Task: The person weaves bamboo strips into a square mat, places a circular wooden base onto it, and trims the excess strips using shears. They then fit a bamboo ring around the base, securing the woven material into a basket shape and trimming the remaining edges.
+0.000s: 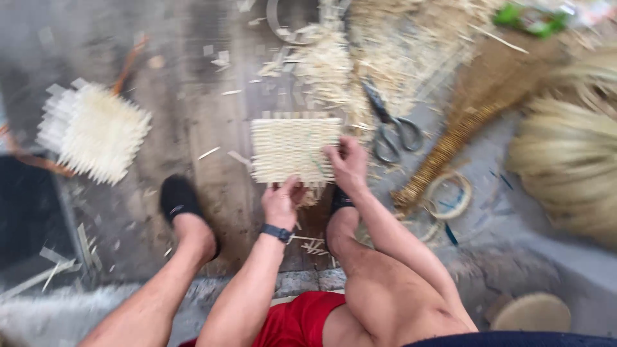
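Pale woven mat of flat strips lies on the floor between the person's feet, w/ both hands on its near edge. Left hand, wristwatch on the wrist, is curled w/ fingers pinched on the mat's bottom edge near the middle. Right hand grips the mat's lower right corner, fingers bent over the weave, thumb side hidden. Scissors lie just right of the mat, blades pointing up-left, beside a heap of straw offcuts. Further right: a long tapering woven piece, a small coil ring, bundles of pale fibre. Well apart on the left, a second, bristly pale mat. Picture is blurred, so finer detail can't be told.
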